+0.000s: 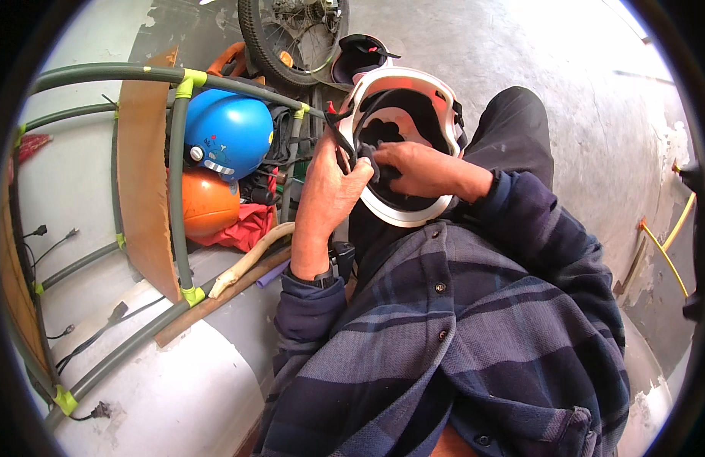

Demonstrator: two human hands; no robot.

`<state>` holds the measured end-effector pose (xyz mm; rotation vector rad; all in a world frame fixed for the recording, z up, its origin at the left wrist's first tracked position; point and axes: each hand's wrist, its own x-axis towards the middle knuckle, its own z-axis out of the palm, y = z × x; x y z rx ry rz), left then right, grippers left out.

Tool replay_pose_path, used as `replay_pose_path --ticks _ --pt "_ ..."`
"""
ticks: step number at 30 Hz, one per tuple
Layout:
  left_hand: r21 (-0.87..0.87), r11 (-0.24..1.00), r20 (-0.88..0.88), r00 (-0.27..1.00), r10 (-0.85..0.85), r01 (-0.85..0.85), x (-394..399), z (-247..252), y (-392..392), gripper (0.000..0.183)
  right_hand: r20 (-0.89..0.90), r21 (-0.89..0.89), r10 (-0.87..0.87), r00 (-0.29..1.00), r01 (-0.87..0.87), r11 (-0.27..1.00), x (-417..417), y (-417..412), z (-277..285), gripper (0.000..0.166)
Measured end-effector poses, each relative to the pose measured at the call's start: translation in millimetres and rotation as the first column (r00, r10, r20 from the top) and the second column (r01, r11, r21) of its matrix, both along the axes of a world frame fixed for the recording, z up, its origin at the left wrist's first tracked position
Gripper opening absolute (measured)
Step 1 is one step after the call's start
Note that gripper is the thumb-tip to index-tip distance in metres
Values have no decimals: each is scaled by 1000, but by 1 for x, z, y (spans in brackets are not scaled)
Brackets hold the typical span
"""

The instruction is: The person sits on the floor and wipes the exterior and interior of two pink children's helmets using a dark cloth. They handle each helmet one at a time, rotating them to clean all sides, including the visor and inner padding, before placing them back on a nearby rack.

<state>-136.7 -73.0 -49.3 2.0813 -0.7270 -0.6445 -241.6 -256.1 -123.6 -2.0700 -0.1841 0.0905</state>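
Observation:
A white and pink helmet (391,218) rests on my lap with its hollow side up, showing a black lining. My left hand (336,185) grips its left rim, the thumb pressing on a piece of dark padding (368,160). Inside the shell, my right hand (424,168) pinches the same padding between thumb and fingers; part of the fingertips is hidden. A black strap (341,134) hangs over the rim beside my left hand. Just beyond the helmet, a second pale pink helmet (381,47) lies with its black lining showing.
At left stands a rack of green tubes (180,188) with a brown board (144,177), holding a blue helmet (229,134), an orange helmet (209,203) and red cloth (252,225). A wooden stick (252,257) lies along its edge. A bicycle wheel (255,43) stands ahead.

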Motion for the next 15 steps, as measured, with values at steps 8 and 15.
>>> replay_pose_path --ticks 8,15 --pt "6 1000 -28 1000 -9 10 -2 4 1 65 63 -311 33 997 -12 950 -9 -23 28 42" --pt "-75 997 20 999 -29 30 -1 8 -5 68 447 -585 69 892 233 777 -3 -38 21 36"
